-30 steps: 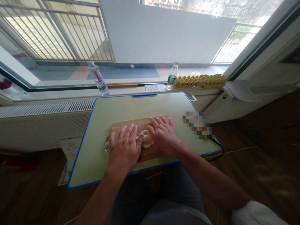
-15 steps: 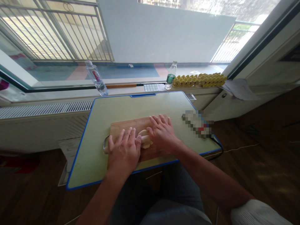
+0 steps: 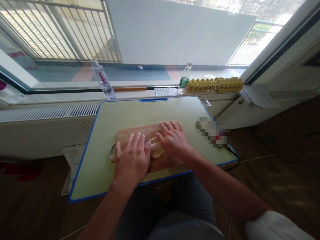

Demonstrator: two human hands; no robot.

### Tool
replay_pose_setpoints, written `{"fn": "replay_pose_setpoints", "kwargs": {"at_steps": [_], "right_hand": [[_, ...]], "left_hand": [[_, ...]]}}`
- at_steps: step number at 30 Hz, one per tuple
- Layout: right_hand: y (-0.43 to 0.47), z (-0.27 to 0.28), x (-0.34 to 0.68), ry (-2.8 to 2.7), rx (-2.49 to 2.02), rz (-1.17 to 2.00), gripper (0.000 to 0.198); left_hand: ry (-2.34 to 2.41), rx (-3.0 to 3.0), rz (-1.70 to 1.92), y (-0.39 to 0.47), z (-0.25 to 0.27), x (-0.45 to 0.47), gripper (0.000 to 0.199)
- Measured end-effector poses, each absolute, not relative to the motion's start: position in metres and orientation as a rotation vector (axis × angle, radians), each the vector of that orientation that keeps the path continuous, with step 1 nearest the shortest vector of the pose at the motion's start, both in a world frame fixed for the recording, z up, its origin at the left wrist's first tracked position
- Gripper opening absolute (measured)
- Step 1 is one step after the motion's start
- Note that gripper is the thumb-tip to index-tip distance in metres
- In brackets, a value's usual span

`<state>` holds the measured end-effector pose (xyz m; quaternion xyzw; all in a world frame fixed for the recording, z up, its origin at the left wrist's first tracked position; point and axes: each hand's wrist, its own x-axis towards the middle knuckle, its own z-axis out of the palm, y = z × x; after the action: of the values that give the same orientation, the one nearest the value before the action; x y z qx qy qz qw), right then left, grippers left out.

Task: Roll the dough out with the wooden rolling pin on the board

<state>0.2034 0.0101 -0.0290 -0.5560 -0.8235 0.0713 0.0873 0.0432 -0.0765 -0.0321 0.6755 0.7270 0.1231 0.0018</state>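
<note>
A pale rolling pin (image 3: 155,146) lies across a wooden cutting board (image 3: 163,165), and its left end sticks out past the board. Beneath its middle is a flattened piece of dough (image 3: 157,154), partly covered by the pin. My left hand (image 3: 133,155) rests flat on the pin's left part with fingers stretched forward. On the right part lies my right hand (image 3: 172,136), palm down, its fingers also extended and slightly apart. Both thumbs point inward toward the dough. The hands hide much of the pin. A metal handle (image 3: 112,151) shows at the board's left edge.
The board is on a pale green table (image 3: 130,113) with blue edging. A pixelated object (image 3: 212,132) with a black cable sits at the right. Along the sill stand two plastic bottles, one left (image 3: 103,80) and one right (image 3: 184,79), beside yellow egg trays (image 3: 215,85).
The view has shifted slightly. Both hands stay flat on the rolling pin, with hardly any visible movement over the dough.
</note>
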Motion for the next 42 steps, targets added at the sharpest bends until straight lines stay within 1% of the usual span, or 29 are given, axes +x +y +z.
{"fn": "replay_pose_setpoints", "kwargs": {"at_steps": [3, 8, 11, 20, 28, 36, 39, 42], "right_hand": [[0.006, -0.03, 0.204, -2.441, -1.649, 0.189, 0.064], [0.041, -0.021, 0.191, -2.467, -1.705, 0.352, 0.066], [0.051, -0.017, 0.187, -2.482, -1.716, 0.399, 0.067], [0.013, -0.026, 0.2, -2.482, -1.673, 0.226, 0.064], [0.049, -0.019, 0.187, -2.486, -1.667, 0.351, 0.065], [0.0, -0.025, 0.203, -2.495, -1.626, 0.194, 0.063], [0.01, -0.024, 0.199, -2.495, -1.64, 0.217, 0.062], [0.037, -0.022, 0.189, -2.506, -1.634, 0.276, 0.062]], "left_hand": [[2.278, 2.113, 0.414, -0.081, -0.034, 0.045, 0.062], [2.29, 2.072, 0.382, -0.051, -0.028, 0.035, 0.061], [2.29, 2.073, 0.375, -0.042, -0.025, 0.031, 0.06], [2.285, 2.125, 0.389, -0.073, -0.033, 0.041, 0.061], [2.313, 2.082, 0.334, -0.039, -0.026, 0.03, 0.06], [2.271, 2.135, 0.381, -0.084, -0.034, 0.042, 0.063], [2.301, 2.108, 0.371, -0.076, -0.034, 0.04, 0.062], [2.306, 2.094, 0.32, -0.051, -0.029, 0.031, 0.062]]}}
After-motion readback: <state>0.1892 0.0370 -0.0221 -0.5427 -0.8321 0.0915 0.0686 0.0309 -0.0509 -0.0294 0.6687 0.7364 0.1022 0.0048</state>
